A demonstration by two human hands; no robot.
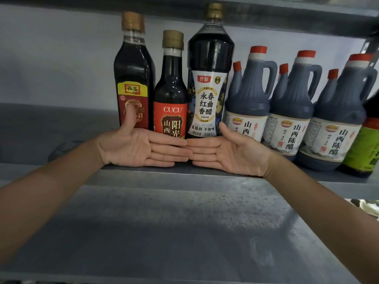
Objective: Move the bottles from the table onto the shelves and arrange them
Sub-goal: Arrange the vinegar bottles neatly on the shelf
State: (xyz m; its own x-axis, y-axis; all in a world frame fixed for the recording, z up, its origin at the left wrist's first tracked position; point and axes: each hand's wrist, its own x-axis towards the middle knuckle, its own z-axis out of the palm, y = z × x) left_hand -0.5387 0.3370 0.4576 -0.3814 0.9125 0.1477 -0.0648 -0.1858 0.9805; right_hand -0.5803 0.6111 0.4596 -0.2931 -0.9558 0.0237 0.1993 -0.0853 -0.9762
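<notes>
Left hand (pixel 141 147), right hand (pixel 231 153) flat before bottles (pixel 171 89)

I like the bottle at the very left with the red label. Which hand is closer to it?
Left. The left hand has its thumb lying over the front of the red-label bottle. The right hand is farther right, low in front of the tall white-label bottle.

From the shelf's (pixel 61 119) left end: leftmost bottle (pixel 133 68) reads 丹玉; red-label bottle (pixel 171 85) CUCU, 阳光; tall bottle (pixel 210 58) 侨新, 永春红曲香醋 (below, 真提鲜 不抢味); handled jugs (pixel 291 99) 山西陈醋.
</notes>
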